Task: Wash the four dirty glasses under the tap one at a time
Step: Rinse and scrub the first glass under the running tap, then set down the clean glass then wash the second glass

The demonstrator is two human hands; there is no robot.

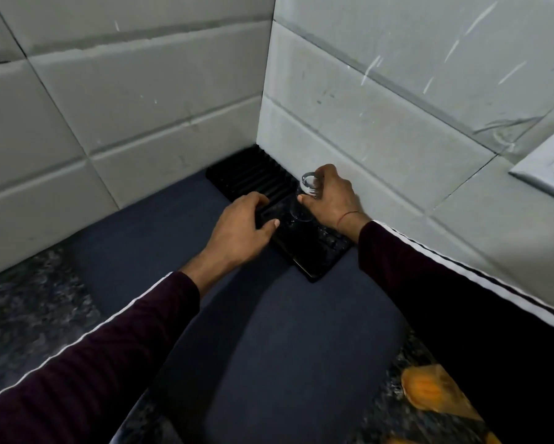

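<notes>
A clear glass (305, 200) stands upside down on a black ribbed tray (253, 177) in the corner where two tiled walls meet. My right hand (331, 197) grips the glass from the right, fingers curled round its upper part. My left hand (243, 224) rests on the tray's left edge with fingers curled over the ribs and the thumb on the flat part. No other glasses and no tap are in view.
The tray sits on a dark blue mat (269, 331) laid over a speckled granite counter (29, 299). Grey tiled walls (141, 107) close in behind and to the right. An orange object (429, 389) lies at the lower right.
</notes>
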